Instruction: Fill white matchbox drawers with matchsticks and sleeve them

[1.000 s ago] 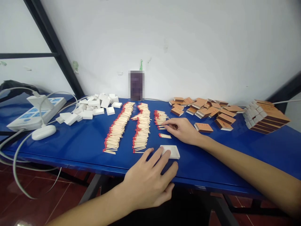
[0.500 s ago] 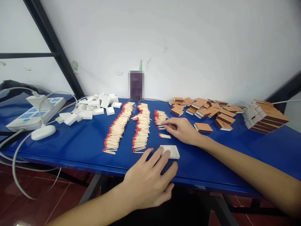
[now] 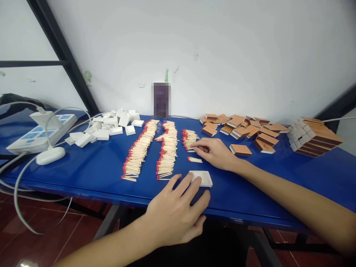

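Note:
My right hand [image 3: 213, 152] is at the near end of a short row of red-headed matches [image 3: 189, 138]. Its thumb and index finger close in a pinch on matches there; exactly how many is hidden. Just below the fingers lies a small separate bunch of matches [image 3: 195, 160]. A white matchbox tray [image 3: 204, 178] sits near the table's front edge. My left hand [image 3: 179, 209] is spread over its left side, fingertips touching the rim or just above it, the thumb low. Two long rows of matches, the middle row [image 3: 167, 155] and the left row [image 3: 139, 154], run away from me.
White matchbox trays [image 3: 102, 126] are heaped at the back left. Orange matchbox sleeves [image 3: 239, 128] lie scattered at the back right, beside a stacked block of matchboxes [image 3: 314, 137]. A power strip [image 3: 41, 134] and cables occupy the left end of the blue table [image 3: 91, 174].
Both hands keep nearly the same places. My right fingers have shifted very slightly at the near end of the short row. The tray and matches stay put.

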`<state>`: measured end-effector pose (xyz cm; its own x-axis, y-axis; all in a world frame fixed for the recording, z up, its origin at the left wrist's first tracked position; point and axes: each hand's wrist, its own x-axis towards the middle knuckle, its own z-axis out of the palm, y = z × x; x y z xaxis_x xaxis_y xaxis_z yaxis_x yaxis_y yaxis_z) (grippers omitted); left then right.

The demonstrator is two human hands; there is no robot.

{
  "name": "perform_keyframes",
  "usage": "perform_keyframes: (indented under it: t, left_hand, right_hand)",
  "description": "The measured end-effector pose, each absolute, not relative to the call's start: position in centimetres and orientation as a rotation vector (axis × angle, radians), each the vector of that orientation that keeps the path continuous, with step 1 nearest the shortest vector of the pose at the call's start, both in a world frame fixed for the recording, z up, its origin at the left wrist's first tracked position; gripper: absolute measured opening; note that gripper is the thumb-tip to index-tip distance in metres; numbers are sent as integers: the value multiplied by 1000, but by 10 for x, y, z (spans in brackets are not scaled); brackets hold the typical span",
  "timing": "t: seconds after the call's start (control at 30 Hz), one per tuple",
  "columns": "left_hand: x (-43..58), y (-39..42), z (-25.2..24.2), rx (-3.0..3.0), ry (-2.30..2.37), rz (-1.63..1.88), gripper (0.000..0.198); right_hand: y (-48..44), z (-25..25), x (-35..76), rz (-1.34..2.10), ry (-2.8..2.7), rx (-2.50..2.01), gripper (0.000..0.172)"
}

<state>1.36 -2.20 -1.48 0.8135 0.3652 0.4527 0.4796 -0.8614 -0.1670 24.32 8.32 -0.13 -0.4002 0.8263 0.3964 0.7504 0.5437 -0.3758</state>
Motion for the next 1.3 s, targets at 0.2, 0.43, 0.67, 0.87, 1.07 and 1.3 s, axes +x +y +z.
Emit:
perform_keyframes:
  t: [0.2, 0.43, 0.67, 0.87, 1.07, 1.3]
  left_hand:
    - [13, -22, -15, -2721, -643, -606, 41]
    - [14, -21, -15, -2717, -641, -619, 40]
    - [13, -22, -16, -2721, -637, -612, 41]
    - [13, -21, -16, -2723, -634, -604, 41]
    - [14, -20, -16, -2723, -639, -609, 41]
    - [14, -20, -16, -2727, -637, -609, 41]
  right_hand:
    - [84, -2, 243, 186, -2239, -1266, 26]
    - [82, 0, 243, 199, -2248, -1253, 25]
    - [82, 1, 242, 210, -2248, -1239, 25]
    - [82, 1, 242, 218, -2243, -1215, 22]
    - [82, 0, 242, 197, -2237, -1218, 22]
    - [79, -1, 244, 239, -2276, -1132, 24]
